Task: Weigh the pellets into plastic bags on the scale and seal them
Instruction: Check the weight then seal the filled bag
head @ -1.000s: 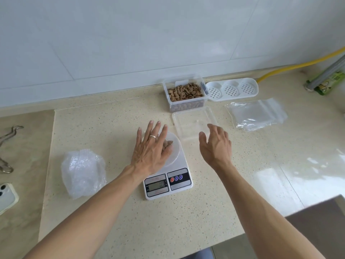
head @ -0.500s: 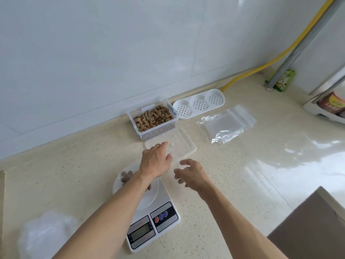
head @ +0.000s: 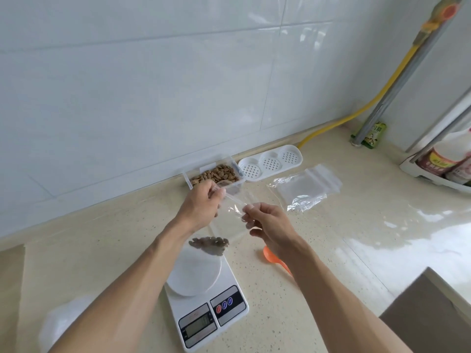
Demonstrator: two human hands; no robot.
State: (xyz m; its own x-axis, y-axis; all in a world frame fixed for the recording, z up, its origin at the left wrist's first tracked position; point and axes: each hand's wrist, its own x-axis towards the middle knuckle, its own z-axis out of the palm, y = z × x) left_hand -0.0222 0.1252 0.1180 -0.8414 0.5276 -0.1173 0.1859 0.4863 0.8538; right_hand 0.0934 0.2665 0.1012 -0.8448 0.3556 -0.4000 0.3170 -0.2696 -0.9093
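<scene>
I hold a clear plastic bag (head: 230, 225) up above the white scale (head: 204, 294). My left hand (head: 201, 205) pinches its top edge on the left. The right end of that edge is pinched by my right hand (head: 267, 222). Brown pellets (head: 209, 244) lie in the bag's bottom, just over the far rim of the scale's round platform. A clear container (head: 216, 174) of loose pellets stands by the wall behind my hands. To its right, a stack of empty zip bags (head: 305, 187) lies flat on the counter.
An orange scoop (head: 274, 257) lies on the counter under my right wrist. A white perforated tray (head: 271, 163) sits at the wall. Crumpled bubble wrap (head: 61, 324) lies at the lower left. Bottles on a rack (head: 448, 161) stand far right, near a yellow hose (head: 356, 115).
Both hands came off the scale and lifted the bag with pellets, each taking an end of its top edge. The camera turned to the right, bringing the rack into view.
</scene>
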